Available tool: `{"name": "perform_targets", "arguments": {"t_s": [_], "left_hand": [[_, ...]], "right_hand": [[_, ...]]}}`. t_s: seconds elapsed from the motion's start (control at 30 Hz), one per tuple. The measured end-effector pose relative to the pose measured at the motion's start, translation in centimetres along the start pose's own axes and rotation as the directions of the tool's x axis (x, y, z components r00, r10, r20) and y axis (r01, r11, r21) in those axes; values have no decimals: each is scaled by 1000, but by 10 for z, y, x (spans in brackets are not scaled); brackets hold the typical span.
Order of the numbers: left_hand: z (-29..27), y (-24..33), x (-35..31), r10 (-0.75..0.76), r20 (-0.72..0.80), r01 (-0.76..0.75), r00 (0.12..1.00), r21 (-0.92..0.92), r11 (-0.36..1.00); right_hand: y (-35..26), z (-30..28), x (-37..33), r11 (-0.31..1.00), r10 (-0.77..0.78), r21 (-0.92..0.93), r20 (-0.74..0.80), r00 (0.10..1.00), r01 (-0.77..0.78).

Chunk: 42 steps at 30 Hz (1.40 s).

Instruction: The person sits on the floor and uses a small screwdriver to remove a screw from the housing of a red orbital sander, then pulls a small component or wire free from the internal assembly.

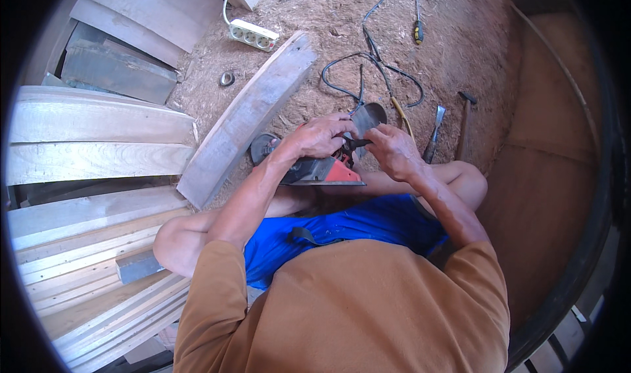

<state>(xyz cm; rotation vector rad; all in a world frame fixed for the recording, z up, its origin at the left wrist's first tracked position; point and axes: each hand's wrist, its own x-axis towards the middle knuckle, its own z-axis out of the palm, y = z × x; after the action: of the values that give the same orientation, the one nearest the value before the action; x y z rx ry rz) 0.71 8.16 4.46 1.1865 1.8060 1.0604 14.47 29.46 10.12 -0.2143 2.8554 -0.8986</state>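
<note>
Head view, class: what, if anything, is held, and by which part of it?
The right grip appears to pinch a dark strip by its right end; the left grip lies over the red and black power tool, its exact hold hidden.

Soft light is falling, and the shadows are looking weak. The pale boards [98, 163] at left are shining almost white, while the brown panel [552, 202] at right is showing a dimmer tone. Straight edges are bending toward the black rim [13, 11]. Between the left hand [320, 138] and the right hand [396, 153], small dark details are appearing unclear.
</note>
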Motion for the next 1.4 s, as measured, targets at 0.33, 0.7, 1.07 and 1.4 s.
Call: {"name": "perform_targets", "arguments": {"t_s": [0.33, 0.7, 1.07, 1.4], "left_hand": [[3, -21, 13, 51, 24, -53, 998, 89, 995], [7, -14, 10, -110, 9, 110, 994, 53, 993], [4, -9, 9, -51, 60, 48, 997, 53, 997], [1, 3, -9, -133, -122, 90, 984, -309, 947]], "right_hand": [[24, 23, 6, 991, -56, 112, -88, 995, 66], [12, 20, 12, 961, 219, 144, 125, 968, -236], [9, -7, 16, 950, 216, 161, 276, 937, -267], [16, 8, 67, 717, 252, 529, 410, 877, -454]]}}
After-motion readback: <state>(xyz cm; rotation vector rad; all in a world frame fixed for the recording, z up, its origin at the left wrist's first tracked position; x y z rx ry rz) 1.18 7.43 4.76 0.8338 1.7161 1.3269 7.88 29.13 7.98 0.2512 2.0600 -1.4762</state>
